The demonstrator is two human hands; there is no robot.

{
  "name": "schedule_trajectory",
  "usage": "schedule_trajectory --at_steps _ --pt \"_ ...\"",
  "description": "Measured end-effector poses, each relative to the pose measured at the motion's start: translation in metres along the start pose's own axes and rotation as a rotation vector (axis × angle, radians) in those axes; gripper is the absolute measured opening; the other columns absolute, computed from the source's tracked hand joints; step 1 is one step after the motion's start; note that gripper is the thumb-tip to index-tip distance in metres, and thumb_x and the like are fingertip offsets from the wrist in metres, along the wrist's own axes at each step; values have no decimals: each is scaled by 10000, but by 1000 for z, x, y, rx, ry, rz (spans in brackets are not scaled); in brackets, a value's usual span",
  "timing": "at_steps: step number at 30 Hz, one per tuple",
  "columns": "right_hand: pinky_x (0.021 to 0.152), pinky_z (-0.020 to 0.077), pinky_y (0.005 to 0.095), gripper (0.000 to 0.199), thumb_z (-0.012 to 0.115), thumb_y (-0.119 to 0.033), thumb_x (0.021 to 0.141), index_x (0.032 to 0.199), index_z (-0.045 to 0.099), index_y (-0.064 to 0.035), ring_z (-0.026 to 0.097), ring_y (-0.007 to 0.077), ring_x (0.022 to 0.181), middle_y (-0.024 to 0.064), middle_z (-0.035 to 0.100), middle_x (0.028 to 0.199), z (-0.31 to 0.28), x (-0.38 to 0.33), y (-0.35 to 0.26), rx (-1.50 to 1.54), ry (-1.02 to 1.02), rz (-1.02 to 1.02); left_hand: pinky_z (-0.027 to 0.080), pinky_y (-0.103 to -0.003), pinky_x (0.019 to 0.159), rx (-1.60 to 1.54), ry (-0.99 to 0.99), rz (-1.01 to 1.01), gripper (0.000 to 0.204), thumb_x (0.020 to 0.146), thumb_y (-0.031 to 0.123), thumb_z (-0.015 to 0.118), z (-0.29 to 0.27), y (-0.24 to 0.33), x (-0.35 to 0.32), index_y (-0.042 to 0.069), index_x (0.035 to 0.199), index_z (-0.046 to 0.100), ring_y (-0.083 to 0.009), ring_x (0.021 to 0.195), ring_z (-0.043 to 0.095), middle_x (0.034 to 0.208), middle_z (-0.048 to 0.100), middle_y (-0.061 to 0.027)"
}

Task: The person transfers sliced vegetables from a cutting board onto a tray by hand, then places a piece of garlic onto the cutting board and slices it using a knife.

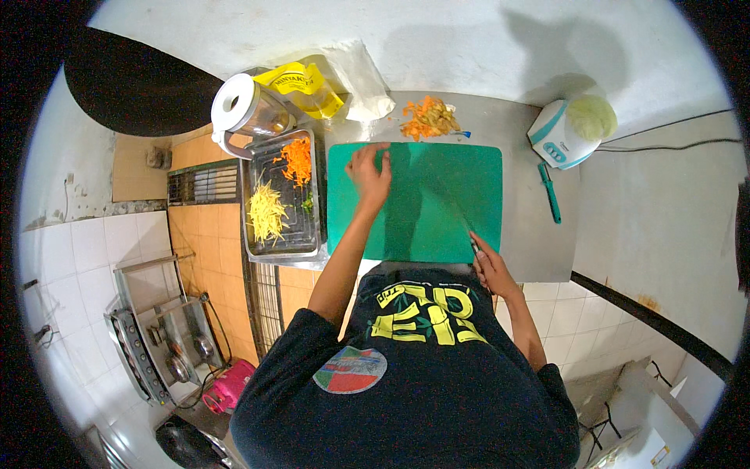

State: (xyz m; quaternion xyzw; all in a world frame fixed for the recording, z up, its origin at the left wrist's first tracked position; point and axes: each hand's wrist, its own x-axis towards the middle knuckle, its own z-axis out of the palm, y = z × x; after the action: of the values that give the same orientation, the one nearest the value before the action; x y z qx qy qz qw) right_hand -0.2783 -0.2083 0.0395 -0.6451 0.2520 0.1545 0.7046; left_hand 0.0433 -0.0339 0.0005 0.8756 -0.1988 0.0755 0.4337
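Note:
My right hand [491, 266] is closed round the handle of a kitchen knife [461, 213] at the lower right of a green cutting board [480, 172]. The thin blade points up and left over the board, its tip hard to make out. Over the board's upper left part is my left hand [367, 173], fingers apart and holding nothing. Left of the board stands a metal tray [319, 203] with shredded carrot [296, 162], pale yellow strips [267, 213] and a few green bits [308, 202]. Orange and brownish peelings [430, 119] lie beyond the board.
A blender jug [269, 117], a yellow pouch [306, 87] and a white bag [363, 82] stand at the back left. At right are a white-and-teal blender base [557, 139] topped by something pale green, and a green-handled tool [550, 192]. A stove [160, 340] stands lower left.

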Motion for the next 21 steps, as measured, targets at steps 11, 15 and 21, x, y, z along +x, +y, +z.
schedule_trajectory --at_steps 11,15,21 --pt "366 341 230 515 525 -467 1034 1444 341 -215 384 73 418 -10 414 650 -13 -12 -11 743 -329 164 525 -298 680 -751 -450 -432 392 899 253 777 4 39 -46 60 1223 668 -138 877 670 1057 726 -28" --pt "358 311 218 471 494 -437 1054 1454 357 -230 329 66 412 -1 371 653 -13 -17 -10 802 -366 122 506 -264 658 -788 -633 -653 382 884 289 793 -11 64 -27 66 1175 686 -113 850 666 971 732 -18" --pt "360 306 208 450 516 -422 1049 1427 377 -222 323 58 419 -6 368 655 -8 -19 -14 786 -334 122 504 -277 674 -675 -752 -493 361 890 312 768 -9 59 -17 114 1180 684 -113 843 670 943 733 1"
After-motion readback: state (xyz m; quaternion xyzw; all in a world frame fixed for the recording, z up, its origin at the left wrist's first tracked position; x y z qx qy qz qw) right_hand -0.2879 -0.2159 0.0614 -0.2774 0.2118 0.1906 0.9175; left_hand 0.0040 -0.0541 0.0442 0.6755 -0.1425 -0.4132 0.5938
